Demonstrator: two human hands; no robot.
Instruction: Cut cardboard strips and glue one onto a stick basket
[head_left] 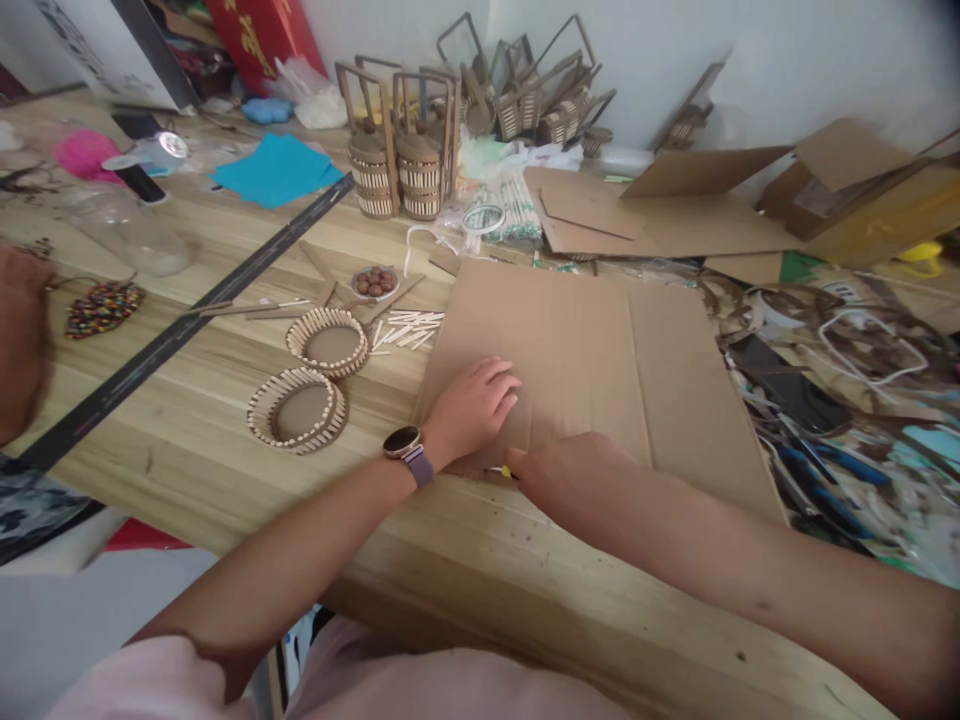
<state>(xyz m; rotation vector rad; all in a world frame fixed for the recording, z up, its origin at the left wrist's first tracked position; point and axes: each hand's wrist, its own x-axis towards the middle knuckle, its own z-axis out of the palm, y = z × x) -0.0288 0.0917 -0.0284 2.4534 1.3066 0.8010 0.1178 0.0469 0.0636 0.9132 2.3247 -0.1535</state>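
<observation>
Flat on cardboard sheet (pixel 600 350): left hand (pixel 472 410) fingers (pixel 501 385), slightly spread.

Long wooden table (pixel 225 420) of pale butcher-block planks, seen from near edge. White wall (pixel 660 50) behind, plain, evenly lit by soft daylight. Red box (pixel 262 35) leaned at back left. Grey floor (pixel 67 620) seen below table edge, lower left.

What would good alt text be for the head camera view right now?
A person's left hand presses flat on a large cardboard sheet on a wooden table, while the right hand rests at the sheet's near edge beside something small and yellow. Two round stick baskets sit to the left.
</observation>
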